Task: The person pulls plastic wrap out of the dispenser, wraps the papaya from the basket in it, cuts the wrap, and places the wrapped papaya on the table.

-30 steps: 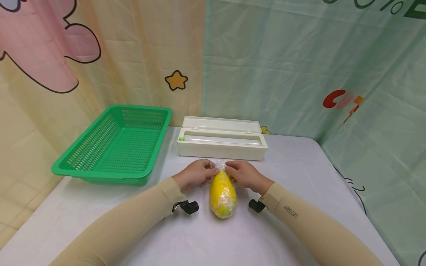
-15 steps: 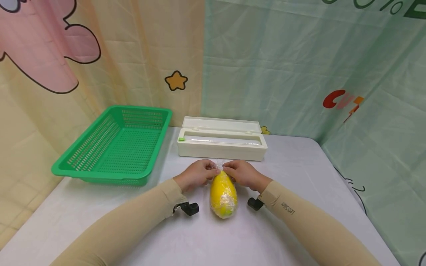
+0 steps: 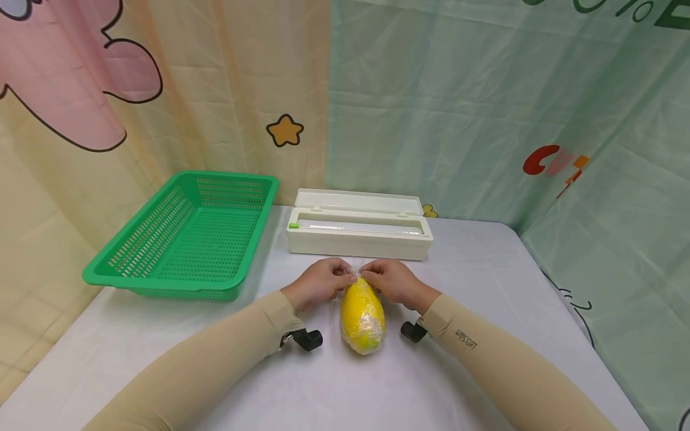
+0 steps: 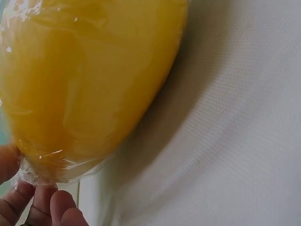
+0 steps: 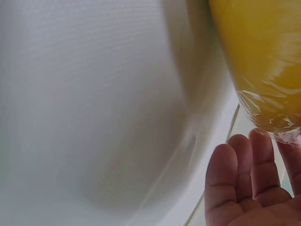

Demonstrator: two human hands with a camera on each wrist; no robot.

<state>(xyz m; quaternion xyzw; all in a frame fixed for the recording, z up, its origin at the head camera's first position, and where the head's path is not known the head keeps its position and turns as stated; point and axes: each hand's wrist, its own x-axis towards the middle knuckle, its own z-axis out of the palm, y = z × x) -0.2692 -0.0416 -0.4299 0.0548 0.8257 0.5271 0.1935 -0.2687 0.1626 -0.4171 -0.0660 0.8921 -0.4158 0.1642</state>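
An oblong yellow fruit, melon-like with a greenish near end, lies on the white-covered table, covered in clear plastic wrap. At its far end the wrap is gathered into a crumpled tuft. My left hand pinches the tuft from the left, thumb and fingers at the film, as the left wrist view shows at the gathered wrap. From the right, my right hand pinches the same tuft; in the right wrist view several of its fingers reach under the wrapped end. The exact fingertip contact there is partly hidden.
Just beyond my hands stands a white wrap dispenser box, its lid raised, with a roll inside and a small green slider at its left. A green perforated basket sits at the back left. Printed curtains hang behind the table.
My right hand has shifted slightly left, closer to my left hand at the wrap tuft. The wrapped fruit has turned very slightly, its near end moving a little right.
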